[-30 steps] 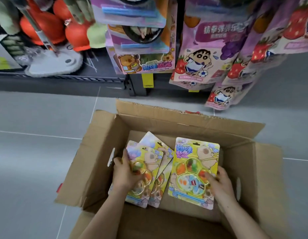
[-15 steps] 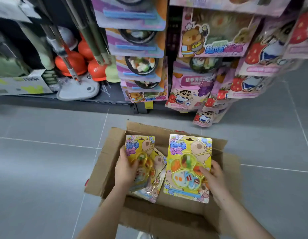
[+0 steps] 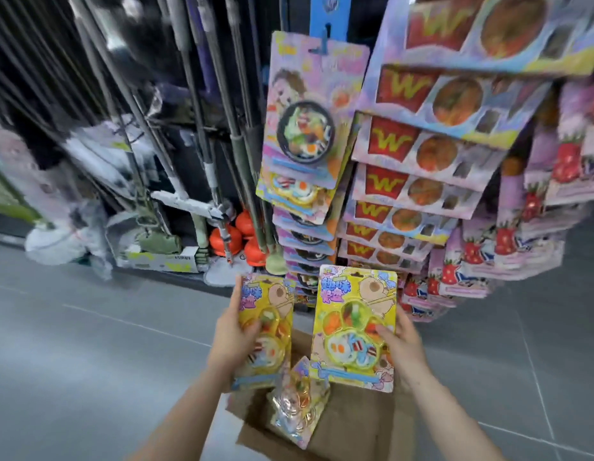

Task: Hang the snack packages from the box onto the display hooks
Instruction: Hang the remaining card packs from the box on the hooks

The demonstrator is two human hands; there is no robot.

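Note:
My left hand (image 3: 230,337) grips a yellow snack package (image 3: 267,327) by its left edge; a second package (image 3: 300,407) dangles below it, though I cannot see what holds it. My right hand (image 3: 400,347) holds another yellow snack package (image 3: 353,327) upright by its right edge. Both are lifted above the open cardboard box (image 3: 348,424) on the floor. Ahead stands the display rack; a pink bowl-picture package (image 3: 305,114) hangs from a blue hook strip (image 3: 328,18), with more packages stacked below it.
Purple packages with a red W (image 3: 422,134) and strawberry packs (image 3: 535,234) fill the rack to the right. Mop handles (image 3: 202,111), orange plungers (image 3: 242,234) and a white carton (image 3: 162,259) crowd the dark shelf at left. Grey tiled floor (image 3: 72,344) lies around the box.
Both hands have risen out of the box with their packages, and the view has tilted up from the box toward the rack of hooks.

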